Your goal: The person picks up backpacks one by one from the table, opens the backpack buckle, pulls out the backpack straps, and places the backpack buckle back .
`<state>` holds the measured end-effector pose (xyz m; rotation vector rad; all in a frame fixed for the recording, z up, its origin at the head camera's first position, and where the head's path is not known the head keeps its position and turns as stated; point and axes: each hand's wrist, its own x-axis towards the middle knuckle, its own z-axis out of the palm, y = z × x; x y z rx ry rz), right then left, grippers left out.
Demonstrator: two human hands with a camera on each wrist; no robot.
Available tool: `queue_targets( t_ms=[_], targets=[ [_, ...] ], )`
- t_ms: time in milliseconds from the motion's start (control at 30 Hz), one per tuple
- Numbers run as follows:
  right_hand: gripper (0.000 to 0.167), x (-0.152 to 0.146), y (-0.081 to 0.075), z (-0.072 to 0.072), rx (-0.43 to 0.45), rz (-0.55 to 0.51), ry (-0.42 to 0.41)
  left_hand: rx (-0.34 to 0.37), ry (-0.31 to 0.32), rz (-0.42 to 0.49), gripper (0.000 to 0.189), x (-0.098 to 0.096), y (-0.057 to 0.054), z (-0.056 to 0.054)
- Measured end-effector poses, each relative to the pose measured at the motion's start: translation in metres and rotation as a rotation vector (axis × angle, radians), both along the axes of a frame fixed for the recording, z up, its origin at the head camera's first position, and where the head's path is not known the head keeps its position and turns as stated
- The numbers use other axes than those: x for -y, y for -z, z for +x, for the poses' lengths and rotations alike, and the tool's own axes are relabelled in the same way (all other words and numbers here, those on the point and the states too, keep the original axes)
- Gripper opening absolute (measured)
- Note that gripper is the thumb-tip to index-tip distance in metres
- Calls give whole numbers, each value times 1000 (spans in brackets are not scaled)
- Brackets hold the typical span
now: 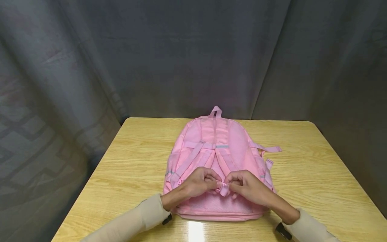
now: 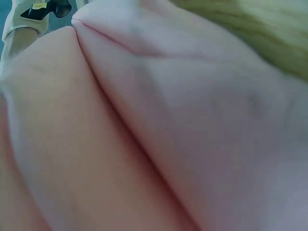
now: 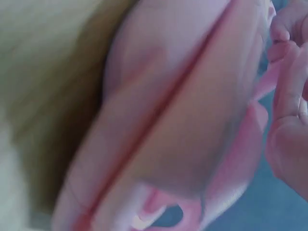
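- Two hands, one grip: left hand [image 1: 201,181] and right hand [image 1: 248,185] pinch a pink strap piece [image 1: 224,191] from either side.
- Pink backpack [image 1: 217,166] directly under the grip, flat on wood table [image 1: 136,168], shoulder straps [image 1: 222,131] up.
- Carry loop [image 1: 216,109] well beyond the grip, backpack's far end.
- Loose strap end [image 1: 273,149] beyond and right of it.

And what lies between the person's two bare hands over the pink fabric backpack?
A short pale-pink webbing strap, pinched by the left hand and right hand, lies there, over the backpack; the head view shows it.
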<state>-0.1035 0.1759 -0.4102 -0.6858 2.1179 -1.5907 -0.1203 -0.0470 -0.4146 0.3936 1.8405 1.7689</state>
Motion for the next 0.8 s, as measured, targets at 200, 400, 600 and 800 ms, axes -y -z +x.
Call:
queue_targets(
  t_ms=[200, 400, 600, 800],
  targets=[
    [14, -3, -12, -1, 33, 68, 3, -46, -10, -33, 10, -1, -2, 2],
    [16, -1, -24, 1, 76, 153, 27, -198, -18, -113, 8, -2, -4, 6],
    [16, 3, -26, 1, 85, 185, 49, -311, -38, -214, 7, -4, -6, 8],
    [13, 7, -27, 2, 71, 223, 51, -342, -41, -224, 7, -4, -4, 8]
  ],
)
